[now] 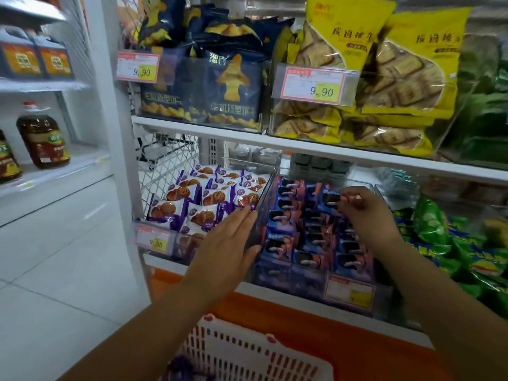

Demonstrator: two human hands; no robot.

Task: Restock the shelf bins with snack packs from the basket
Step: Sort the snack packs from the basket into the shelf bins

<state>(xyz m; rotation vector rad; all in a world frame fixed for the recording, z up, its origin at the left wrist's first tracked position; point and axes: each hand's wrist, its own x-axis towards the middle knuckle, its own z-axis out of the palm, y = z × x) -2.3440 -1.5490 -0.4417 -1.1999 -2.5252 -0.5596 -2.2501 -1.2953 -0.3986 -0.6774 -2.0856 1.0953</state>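
Glossy blue snack pack [330, 199] between right-hand fingertips [347, 198].

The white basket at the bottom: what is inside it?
Inside the white basket, only some purple packs show through its side holes. The frame edge cuts off the rest, so the number cannot be told.
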